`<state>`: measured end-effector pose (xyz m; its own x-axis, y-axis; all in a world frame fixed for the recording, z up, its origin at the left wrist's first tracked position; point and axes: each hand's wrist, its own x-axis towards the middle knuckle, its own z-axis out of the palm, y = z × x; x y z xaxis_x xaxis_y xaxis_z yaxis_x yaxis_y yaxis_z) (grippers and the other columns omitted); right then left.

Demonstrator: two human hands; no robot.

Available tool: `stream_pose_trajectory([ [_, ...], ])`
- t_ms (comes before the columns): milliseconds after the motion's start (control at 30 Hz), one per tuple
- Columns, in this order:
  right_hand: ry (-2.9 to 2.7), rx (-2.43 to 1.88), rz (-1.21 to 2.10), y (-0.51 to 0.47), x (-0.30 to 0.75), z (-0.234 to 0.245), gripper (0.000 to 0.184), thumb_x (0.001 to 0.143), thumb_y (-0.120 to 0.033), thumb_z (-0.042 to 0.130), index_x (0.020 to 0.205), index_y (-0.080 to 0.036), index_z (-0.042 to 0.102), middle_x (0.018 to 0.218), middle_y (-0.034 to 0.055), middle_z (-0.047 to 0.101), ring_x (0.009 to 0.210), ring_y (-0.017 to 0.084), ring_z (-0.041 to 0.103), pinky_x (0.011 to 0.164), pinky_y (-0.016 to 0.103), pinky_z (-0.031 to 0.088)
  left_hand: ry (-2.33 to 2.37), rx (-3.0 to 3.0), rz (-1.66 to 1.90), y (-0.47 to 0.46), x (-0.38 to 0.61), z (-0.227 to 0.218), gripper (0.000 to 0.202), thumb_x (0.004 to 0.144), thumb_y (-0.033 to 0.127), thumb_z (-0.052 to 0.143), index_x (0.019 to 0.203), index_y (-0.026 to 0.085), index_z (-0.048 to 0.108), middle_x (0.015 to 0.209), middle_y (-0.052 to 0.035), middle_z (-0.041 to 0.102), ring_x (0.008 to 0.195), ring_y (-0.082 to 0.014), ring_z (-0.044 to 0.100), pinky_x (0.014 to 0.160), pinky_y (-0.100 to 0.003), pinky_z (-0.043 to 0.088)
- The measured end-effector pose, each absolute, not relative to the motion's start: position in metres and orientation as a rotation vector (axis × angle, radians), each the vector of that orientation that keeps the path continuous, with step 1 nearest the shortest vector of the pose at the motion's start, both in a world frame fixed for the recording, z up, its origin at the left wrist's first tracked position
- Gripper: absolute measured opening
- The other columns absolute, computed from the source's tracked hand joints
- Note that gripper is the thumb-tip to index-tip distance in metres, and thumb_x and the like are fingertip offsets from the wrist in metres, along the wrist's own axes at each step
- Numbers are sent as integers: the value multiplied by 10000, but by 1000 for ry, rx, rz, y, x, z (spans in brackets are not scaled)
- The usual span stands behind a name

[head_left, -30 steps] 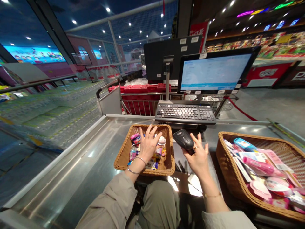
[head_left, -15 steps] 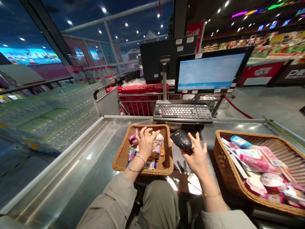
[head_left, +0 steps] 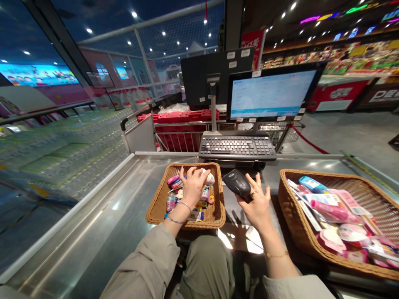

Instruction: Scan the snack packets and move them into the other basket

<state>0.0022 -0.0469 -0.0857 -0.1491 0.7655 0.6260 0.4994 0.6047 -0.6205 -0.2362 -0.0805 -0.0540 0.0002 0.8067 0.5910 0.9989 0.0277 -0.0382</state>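
Two hands are working over one counter (head_left: pixel 112 203), with two baskets standing on it, one scanner (head_left: pixel 237 182) above it, and one keyboard (head_left: pixel 237 146) and two monitors at its far side. Taking the scanner as the dial's centre, the left basket (head_left: pixel 157 203) is sitting at nine o'clock, the right basket (head_left: pixel 288 207) between three and four, the keyboard at twelve, the lit monitor (head_left: pixel 271 93) at one, and the dark monitor (head_left: pixel 196 79) between eleven and twelve. Small packets are crowding both baskets, too overlapped for counting.

The left hand (head_left: pixel 193 189) is reaching into the left basket, its thumb and fingers clamping on one white item (head_left: pixel 211 179) near the basket's one o'clock corner. The right hand (head_left: pixel 258 203) is gripping the scanner, thumb beneath, some fingertips spreading apart.

Compared with a second ago, the white item is sitting a little higher, under the thumb; the scanner is keeping its place in the right hand.

The left basket's three o'clock rim is running just beside the scanner's nose. From its nine o'clock rim, bare metal is stretching to the counter's raised edge. A narrower strip is separating the right hand from the right basket.
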Motion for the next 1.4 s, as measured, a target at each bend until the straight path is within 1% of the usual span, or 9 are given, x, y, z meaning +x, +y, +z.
stream_pose_trajectory([
  [133, -1821, -1028, 325, -47, 2, -85, 166, 821, -341, 634, 905, -200, 659, 1453, 145, 561, 1493, 404, 285, 1106, 809, 109, -1840, -1817, -584, -77, -237, -55, 405, 909, 215, 626, 1286, 362, 637, 1249, -44, 698, 1255, -310, 499, 1173, -679, 143],
  [233, -1821, -1027, 317, -48, 2, -84, 152, 812, -332, 641, 885, -199, 658, 1459, 143, 556, 1491, 407, 289, 1105, 809, 109, -1832, -1814, -603, -75, -237, -57, 405, 924, 194, 598, 1288, 367, 635, 1262, -36, 699, 1295, -305, 478, 1182, -684, 97],
  [333, -1818, -1032, 312, -49, 2, -83, 145, 800, -321, 645, 877, -199, 660, 1449, 146, 565, 1490, 406, 292, 1109, 801, 113, -1835, -1809, -600, -73, -237, -55, 440, 926, 165, 580, 1304, 385, 625, 1343, -30, 662, 1340, -307, 449, 1183, -690, 76],
  [433, -1822, -1042, 313, -51, 3, -82, 141, 801, -317, 634, 875, -200, 660, 1445, 146, 568, 1492, 397, 292, 1114, 794, 111, -1837, -1806, -599, -70, -235, -51, 427, 924, 194, 596, 1296, 399, 633, 1446, -22, 591, 1391, -331, 401, 1173, -712, 78],
  [533, -1827, -1039, 309, -52, 3, -83, 145, 805, -311, 627, 894, -201, 661, 1452, 145, 562, 1497, 395, 282, 1114, 796, 102, -1849, -1807, -613, -66, -233, -47, 398, 912, 223, 627, 1264, 408, 654, 1479, -14, 560, 1427, -347, 364, 1164, -729, 85],
  [700, -1831, -1043, 312, -52, 4, -83, 156, 805, -304, 627, 918, -203, 665, 1459, 147, 553, 1501, 394, 272, 1112, 800, 93, -1863, -1810, -608, -59, -229, -43, 451, 861, 178, 684, 1252, 402, 660, 1493, -10, 545, 1447, -362, 342, 1159, -739, 102],
  [833, -1819, -1039, 296, -52, 5, -83, 149, 804, -299, 626, 912, -201, 658, 1453, 147, 559, 1498, 392, 282, 1116, 795, 96, -1846, -1803, -617, -54, -227, -44, 505, 847, 153, 691, 1275, 417, 643, 1517, -3, 518, 1467, -364, 307, 1161, -743, 70],
  [1067, -1837, -1048, 289, -53, 6, -83, 172, 803, -263, 609, 959, -205, 651, 1470, 147, 542, 1509, 375, 260, 1129, 779, 89, -1841, -1799, -652, -46, -220, -42, 543, 812, 198, 747, 1278, 454, 635, 1532, -1, 498, 1469, -376, 301, 1159, -743, 42],
  [1400, -1809, -1069, 285, -52, 12, -81, 124, 794, -244, 600, 907, -206, 635, 1460, 135, 557, 1507, 376, 266, 1130, 781, 97, -1808, -1821, -716, -36, -205, -40, 483, 841, 282, 725, 1288, 439, 636, 1541, -18, 486, 1487, -368, 273, 1159, -735, 7],
])
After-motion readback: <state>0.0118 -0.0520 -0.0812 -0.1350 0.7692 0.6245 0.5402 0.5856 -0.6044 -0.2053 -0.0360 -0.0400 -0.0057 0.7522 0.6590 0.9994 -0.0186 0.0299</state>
